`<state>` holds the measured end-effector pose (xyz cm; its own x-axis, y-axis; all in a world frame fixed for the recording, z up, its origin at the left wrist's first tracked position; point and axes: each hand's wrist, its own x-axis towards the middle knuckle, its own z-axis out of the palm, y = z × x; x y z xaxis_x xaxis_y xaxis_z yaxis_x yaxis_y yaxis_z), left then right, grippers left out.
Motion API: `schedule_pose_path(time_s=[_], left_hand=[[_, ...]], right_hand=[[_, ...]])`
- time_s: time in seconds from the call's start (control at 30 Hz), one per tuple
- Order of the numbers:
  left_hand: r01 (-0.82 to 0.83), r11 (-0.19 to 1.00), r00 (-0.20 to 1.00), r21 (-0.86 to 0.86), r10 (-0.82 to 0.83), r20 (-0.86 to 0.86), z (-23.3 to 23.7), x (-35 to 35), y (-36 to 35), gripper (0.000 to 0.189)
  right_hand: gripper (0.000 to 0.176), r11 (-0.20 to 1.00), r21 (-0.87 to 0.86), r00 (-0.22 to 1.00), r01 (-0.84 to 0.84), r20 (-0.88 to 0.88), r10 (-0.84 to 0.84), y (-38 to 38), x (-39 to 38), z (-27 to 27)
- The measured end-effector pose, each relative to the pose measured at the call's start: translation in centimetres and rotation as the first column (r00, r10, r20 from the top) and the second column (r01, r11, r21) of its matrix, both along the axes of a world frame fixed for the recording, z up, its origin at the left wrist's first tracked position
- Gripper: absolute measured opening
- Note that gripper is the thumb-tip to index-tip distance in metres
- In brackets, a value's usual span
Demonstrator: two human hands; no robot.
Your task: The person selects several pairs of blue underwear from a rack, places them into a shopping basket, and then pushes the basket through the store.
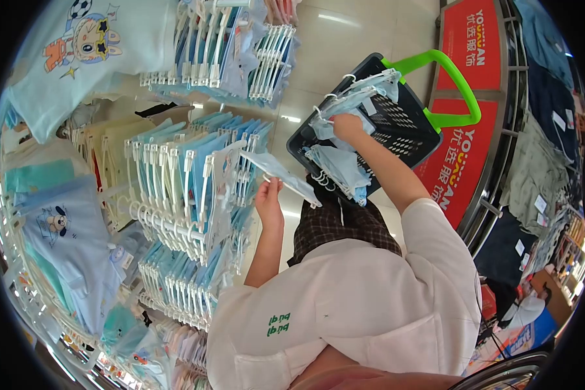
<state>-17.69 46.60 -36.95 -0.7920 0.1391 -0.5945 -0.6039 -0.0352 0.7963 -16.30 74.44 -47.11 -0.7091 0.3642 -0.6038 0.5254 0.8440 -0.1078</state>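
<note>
My left hand (268, 197) is closed on the hook of a hanger that carries a light blue garment (281, 174), between the clothes rack and the basket. My right hand (349, 129) reaches into a dark grey shopping basket (406, 133) with a bright green handle (465, 97). Its fingers are closed on a white hanger (326, 117) with a pale blue garment hanging from it. More pale blue clothes on hangers (339, 166) lie at the near side of the basket, and another garment (374, 86) lies at its far side.
A rack of light blue clothes on white hangers (172, 175) stands close on my left, with more hanging rows beyond and nearer. Red sign panels (468, 149) on a metal-railed display run along the right, with dark trousers (552, 97) behind. Pale tiled floor (325, 39) lies between.
</note>
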Motion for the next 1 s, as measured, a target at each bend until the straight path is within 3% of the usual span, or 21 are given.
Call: schedule_pose_path(time_s=[0.1,0.27,0.4,0.5,0.6,0.7,0.77,0.9,1.0], left_hand=[[0.009,0.999,1.0,0.041,-0.008,-0.024,-0.2,-0.2,0.1,0.016],[0.005,0.999,1.0,0.053,-0.005,-0.006,0.3,-0.1,1.3,0.017],[0.033,0.999,0.999,0.033,-0.033,-0.011,0.7,0.3,1.9,0.018],[0.045,0.999,0.999,0.019,-0.044,-0.02,0.3,0.8,2.0,0.019],[0.056,0.998,0.998,0.014,-0.055,-0.017,0.2,1.0,2.2,0.021],[0.05,0.998,0.998,0.028,-0.05,0.026,0.0,0.7,2.6,0.021],[0.063,0.996,0.995,0.063,-0.068,0.077,0.0,0.3,3.3,0.021],[0.126,0.986,0.989,0.107,-0.134,0.068,-0.3,0.4,4.6,0.021],[0.172,0.974,0.98,0.145,-0.184,0.072,0.3,1.1,6.2,0.02]], right_hand=[[0.018,0.998,-0.057,0.996,0.04,-0.08,-0.044,-0.2,-0.1,0.7],[0.015,0.991,0.097,0.985,-0.089,-0.138,0.102,0.0,1.0,0.8],[0.013,0.99,0.109,0.989,-0.092,-0.106,0.104,-0.5,0.5,2.0],[0.011,0.986,0.132,0.972,-0.101,-0.197,0.126,-0.9,0.2,1.8],[0.013,0.958,0.189,0.941,-0.215,-0.221,0.255,-1.7,0.8,2.3],[0.009,0.976,0.101,0.928,-0.191,-0.305,0.214,-2.8,3.2,3.8],[0.011,0.994,0.004,0.913,-0.105,-0.395,0.098,-3.5,5.4,5.6],[0.013,0.988,-0.156,0.766,-0.023,-0.638,-0.083,-6.2,10.8,10.1],[0.012,0.96,-0.279,0.713,0.011,-0.671,-0.203,-8.4,13.5,12.1]])
